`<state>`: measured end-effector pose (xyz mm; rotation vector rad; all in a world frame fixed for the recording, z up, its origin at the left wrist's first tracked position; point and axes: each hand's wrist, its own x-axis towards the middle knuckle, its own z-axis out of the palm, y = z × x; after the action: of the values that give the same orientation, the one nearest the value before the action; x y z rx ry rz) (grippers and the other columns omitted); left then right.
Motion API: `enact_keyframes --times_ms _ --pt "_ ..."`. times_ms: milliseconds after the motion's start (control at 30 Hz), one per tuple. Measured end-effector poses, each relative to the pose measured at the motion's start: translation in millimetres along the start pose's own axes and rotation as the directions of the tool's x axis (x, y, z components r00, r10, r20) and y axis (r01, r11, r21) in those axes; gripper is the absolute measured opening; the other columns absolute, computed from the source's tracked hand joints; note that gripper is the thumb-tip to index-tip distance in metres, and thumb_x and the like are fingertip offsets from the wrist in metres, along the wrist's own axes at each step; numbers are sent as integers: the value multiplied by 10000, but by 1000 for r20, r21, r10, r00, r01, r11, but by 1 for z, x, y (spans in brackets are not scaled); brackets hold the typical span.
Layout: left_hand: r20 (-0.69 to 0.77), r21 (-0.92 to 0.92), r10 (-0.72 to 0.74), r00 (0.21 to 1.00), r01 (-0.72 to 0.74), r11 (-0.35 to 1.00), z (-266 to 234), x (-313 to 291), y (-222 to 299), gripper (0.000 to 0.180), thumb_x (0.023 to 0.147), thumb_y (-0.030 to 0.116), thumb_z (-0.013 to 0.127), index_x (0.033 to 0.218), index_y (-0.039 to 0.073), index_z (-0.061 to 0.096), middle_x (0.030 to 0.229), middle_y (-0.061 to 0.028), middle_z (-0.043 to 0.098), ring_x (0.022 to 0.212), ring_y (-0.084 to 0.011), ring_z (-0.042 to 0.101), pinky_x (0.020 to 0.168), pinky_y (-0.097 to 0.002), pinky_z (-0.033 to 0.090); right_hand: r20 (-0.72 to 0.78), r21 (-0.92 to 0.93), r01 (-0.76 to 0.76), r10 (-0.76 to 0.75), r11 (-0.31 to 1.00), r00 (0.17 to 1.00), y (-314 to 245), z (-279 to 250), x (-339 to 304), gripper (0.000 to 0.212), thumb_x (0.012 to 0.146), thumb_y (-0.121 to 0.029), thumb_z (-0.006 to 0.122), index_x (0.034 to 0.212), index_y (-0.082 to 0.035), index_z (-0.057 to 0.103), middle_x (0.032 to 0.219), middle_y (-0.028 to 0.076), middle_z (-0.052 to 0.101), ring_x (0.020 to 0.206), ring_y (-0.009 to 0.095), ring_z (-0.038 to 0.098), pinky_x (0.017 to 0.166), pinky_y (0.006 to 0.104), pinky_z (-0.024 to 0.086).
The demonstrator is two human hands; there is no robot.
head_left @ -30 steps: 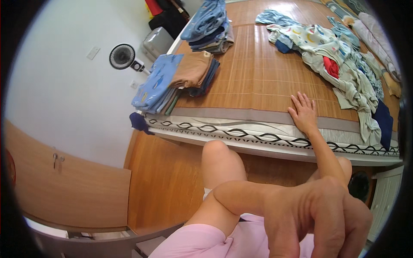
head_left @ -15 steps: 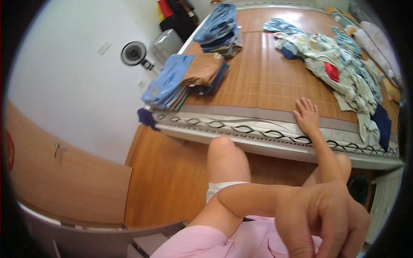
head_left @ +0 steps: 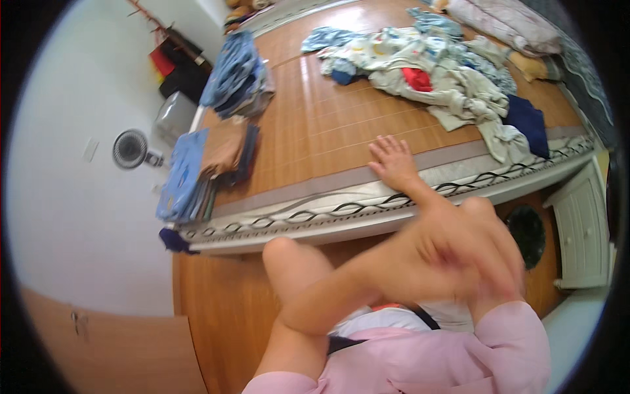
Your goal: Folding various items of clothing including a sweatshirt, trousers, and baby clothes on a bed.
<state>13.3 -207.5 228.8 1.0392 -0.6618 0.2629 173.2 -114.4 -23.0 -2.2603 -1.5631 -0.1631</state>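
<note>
My right hand [head_left: 394, 163] lies flat at the near edge of the brown bed mat [head_left: 315, 141], fingers spread and nothing in it. Its arm reaches down behind my left hand [head_left: 453, 256], which crosses over from the left in front of it. That left hand is smeared by motion; whether its fingers touch the right arm I cannot tell. Beyond the right hand, a loose heap of pale clothes [head_left: 453, 79] spreads over the mat, with a red piece [head_left: 417, 79] in it and a navy cloth [head_left: 527, 125] at its near right end.
At the bed's left edge stand folded blue and brown clothes [head_left: 224, 146] and a stack of blue jeans [head_left: 233, 69]. A fan [head_left: 130, 149] and a grey case [head_left: 177, 117] are beyond the bed's left side. A white cabinet [head_left: 583, 230] stands right, a dark round object [head_left: 526, 236] beside it.
The view has swung right, so the bed and clothes sit further left. My left hand has moved up, further from the camera, and is now blurred. The right hand stays flat on the mat.
</note>
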Motion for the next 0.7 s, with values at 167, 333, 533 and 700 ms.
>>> enact_keyframes --times_ms 167,333,533,700 --pt "-596 637 -72 800 525 565 -160 -57 -43 225 967 101 510 965 -41 685 1005 -99 680 982 -160 610 882 -288 468 -17 49 -2 3 999 1000 13 -11 -11 545 924 -467 477 1388 -181 462 1500 88 357 1408 283 268 1143 498 171" --pt "-751 465 205 628 722 -512 -266 -170 -33 518 964 415 436 1366 88 457 1423 -145 431 1320 -333 378 1090 -463 271 64 27 -22 20 999 998 3 -21 -3 576 946 -489 417 1428 -172 410 1524 102 309 1427 287 223 1157 491 136" --pt "-844 365 120 522 724 -585 -268 -177 -39 624 953 508 384 1485 188 312 1554 -81 248 1443 -325 152 1160 -508 60 -2 81 -16 16 997 1000 13 -23 1 528 922 -432 503 1361 -140 485 1477 128 378 1390 296 299 1139 488 191" --pt "-837 343 155 526 723 -599 -267 -180 -36 601 954 477 410 1476 188 331 1546 -78 272 1439 -309 175 1162 -493 68 -336 281 60 39 958 941 53 -38 77 440 823 -280 663 1218 -108 573 1306 126 545 1196 288 507 1001 471 372"
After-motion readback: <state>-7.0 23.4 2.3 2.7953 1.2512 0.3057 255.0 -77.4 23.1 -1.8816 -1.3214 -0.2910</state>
